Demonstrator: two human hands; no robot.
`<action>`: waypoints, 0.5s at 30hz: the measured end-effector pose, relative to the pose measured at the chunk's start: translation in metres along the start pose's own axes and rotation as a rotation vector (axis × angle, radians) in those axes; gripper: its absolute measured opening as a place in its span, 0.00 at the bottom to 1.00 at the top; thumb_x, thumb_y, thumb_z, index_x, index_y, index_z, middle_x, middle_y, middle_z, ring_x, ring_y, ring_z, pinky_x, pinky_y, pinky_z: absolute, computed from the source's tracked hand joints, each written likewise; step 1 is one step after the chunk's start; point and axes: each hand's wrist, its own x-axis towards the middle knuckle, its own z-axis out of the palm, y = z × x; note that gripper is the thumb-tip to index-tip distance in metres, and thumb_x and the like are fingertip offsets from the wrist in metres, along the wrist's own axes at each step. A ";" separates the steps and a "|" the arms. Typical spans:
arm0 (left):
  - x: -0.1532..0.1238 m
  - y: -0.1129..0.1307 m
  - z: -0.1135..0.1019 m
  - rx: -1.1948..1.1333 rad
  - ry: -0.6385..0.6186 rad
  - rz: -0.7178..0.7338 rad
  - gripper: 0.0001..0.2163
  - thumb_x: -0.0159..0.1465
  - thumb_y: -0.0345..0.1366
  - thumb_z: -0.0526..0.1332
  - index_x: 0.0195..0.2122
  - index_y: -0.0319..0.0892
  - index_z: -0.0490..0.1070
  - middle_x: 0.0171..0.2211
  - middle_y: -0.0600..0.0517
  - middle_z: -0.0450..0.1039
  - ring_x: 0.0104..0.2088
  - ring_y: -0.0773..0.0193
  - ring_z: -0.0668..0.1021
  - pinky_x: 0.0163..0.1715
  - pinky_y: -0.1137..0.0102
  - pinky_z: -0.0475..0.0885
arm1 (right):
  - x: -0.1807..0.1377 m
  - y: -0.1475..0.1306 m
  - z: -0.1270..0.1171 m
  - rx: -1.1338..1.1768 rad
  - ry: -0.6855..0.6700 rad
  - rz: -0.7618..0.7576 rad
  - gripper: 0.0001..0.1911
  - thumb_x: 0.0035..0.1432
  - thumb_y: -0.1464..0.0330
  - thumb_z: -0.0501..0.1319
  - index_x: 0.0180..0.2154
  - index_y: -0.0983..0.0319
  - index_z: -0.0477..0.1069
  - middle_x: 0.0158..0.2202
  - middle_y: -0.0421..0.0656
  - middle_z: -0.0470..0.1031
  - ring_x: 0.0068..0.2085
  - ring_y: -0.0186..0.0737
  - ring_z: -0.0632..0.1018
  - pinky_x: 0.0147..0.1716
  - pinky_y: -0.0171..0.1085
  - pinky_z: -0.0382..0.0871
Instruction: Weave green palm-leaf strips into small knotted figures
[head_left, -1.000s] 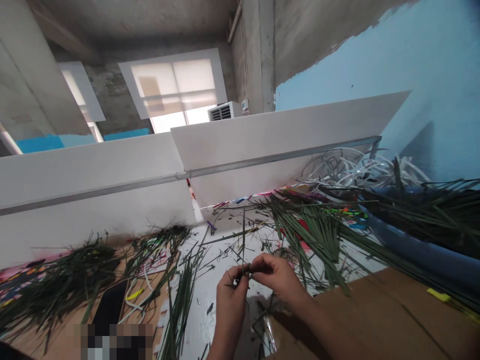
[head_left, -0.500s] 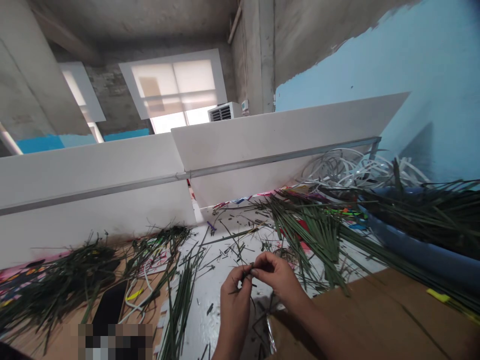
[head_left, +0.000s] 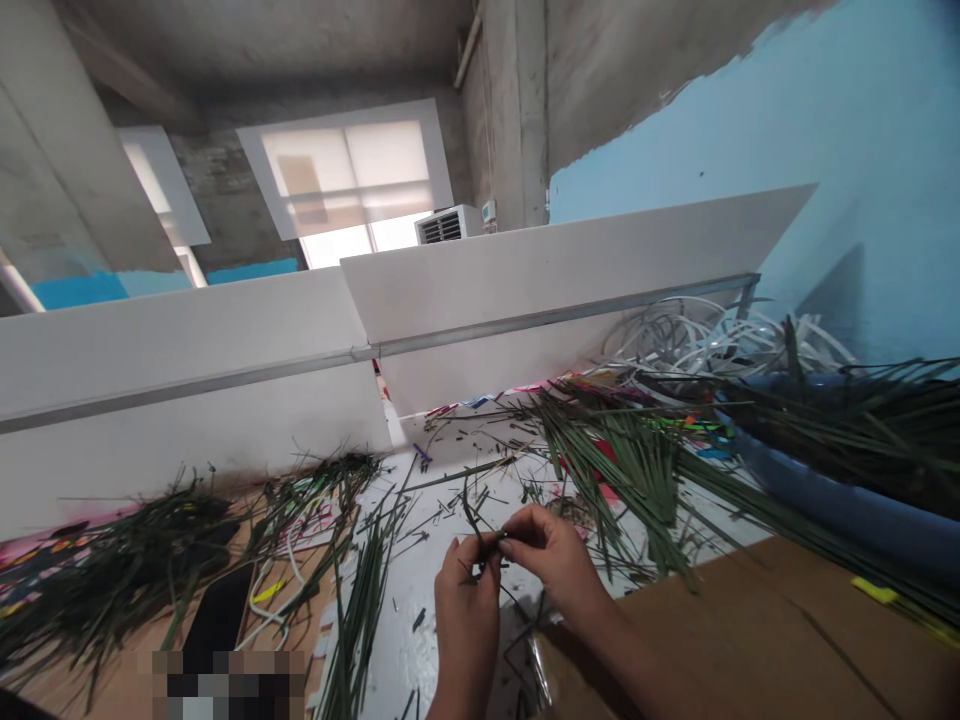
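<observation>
Green strip (head_left: 469, 512) has swung leftward; it looks thin, dark, slightly curved.

Room dim. Your daylight comes from the far window (head_left: 352, 165), its lower strip blown out white. Soft shadow on the blue wall (head_left: 885, 200); faint glare on the white tabletop (head_left: 409, 660). Your left hand (head_left: 466, 610) and right hand (head_left: 559, 565) read shaded, fairly sharp. Wide-angle stretch toward your frame edges; pixelated patch (head_left: 225, 690) lower left.
</observation>
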 end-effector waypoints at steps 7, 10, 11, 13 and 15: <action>-0.002 0.003 0.001 0.042 0.011 0.055 0.07 0.62 0.38 0.61 0.37 0.44 0.77 0.36 0.47 0.80 0.37 0.55 0.80 0.39 0.64 0.75 | -0.003 -0.001 0.002 -0.079 0.020 -0.044 0.09 0.45 0.65 0.70 0.27 0.62 0.73 0.25 0.39 0.74 0.29 0.39 0.72 0.31 0.37 0.66; -0.003 0.005 0.001 0.075 0.012 0.053 0.06 0.61 0.37 0.61 0.36 0.45 0.76 0.34 0.47 0.79 0.37 0.55 0.79 0.38 0.64 0.75 | -0.002 0.001 0.001 -0.040 0.006 -0.024 0.10 0.44 0.65 0.70 0.29 0.62 0.74 0.26 0.40 0.75 0.30 0.40 0.74 0.32 0.38 0.67; -0.003 0.005 0.000 0.085 0.014 0.050 0.05 0.61 0.37 0.61 0.35 0.45 0.76 0.34 0.48 0.79 0.37 0.54 0.79 0.37 0.64 0.74 | -0.001 0.001 0.001 -0.023 0.004 -0.015 0.11 0.44 0.64 0.71 0.29 0.62 0.75 0.26 0.40 0.76 0.30 0.40 0.74 0.32 0.38 0.67; -0.003 0.006 0.000 0.100 0.019 0.055 0.04 0.60 0.36 0.61 0.34 0.46 0.75 0.33 0.49 0.78 0.37 0.54 0.78 0.37 0.64 0.73 | -0.001 0.002 0.001 0.003 -0.004 0.006 0.11 0.42 0.64 0.72 0.29 0.62 0.75 0.26 0.39 0.76 0.30 0.40 0.74 0.32 0.38 0.68; -0.004 0.007 0.000 0.106 0.026 0.078 0.03 0.59 0.34 0.62 0.33 0.47 0.75 0.32 0.49 0.77 0.36 0.53 0.77 0.36 0.64 0.72 | 0.000 0.002 0.001 0.013 -0.014 0.021 0.12 0.41 0.64 0.72 0.28 0.61 0.75 0.26 0.39 0.75 0.30 0.40 0.74 0.32 0.38 0.68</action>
